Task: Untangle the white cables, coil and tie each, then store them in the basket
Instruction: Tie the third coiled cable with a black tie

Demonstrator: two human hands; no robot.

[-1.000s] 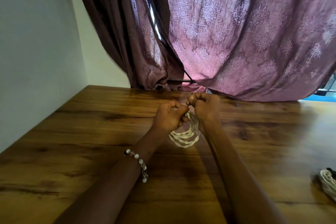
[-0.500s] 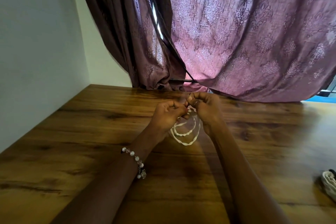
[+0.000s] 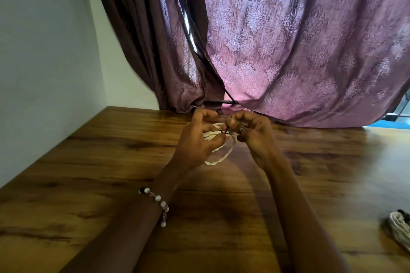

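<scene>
A coiled white cable (image 3: 218,156) hangs between both hands just above the wooden table (image 3: 93,184). My left hand (image 3: 197,139) grips the bundled strands of the coil from the left. My right hand (image 3: 253,133) pinches a thin dark tie (image 3: 225,131) at the top of the coil with thumb and forefinger. Most of the coil is hidden behind my left palm. A second white coiled cable (image 3: 399,231) with a dark tie lies at the table's right edge. No basket is in view.
A purple patterned curtain (image 3: 299,51) hangs close behind the hands and brushes the table's far edge. A pale wall (image 3: 44,51) borders the table on the left. A beaded bracelet (image 3: 158,203) is on my left wrist.
The hands have lifted slightly and turned, so the coil's bound top now shows. My right fingers have shifted onto the dark tie; the coil hangs shorter below the hands.
</scene>
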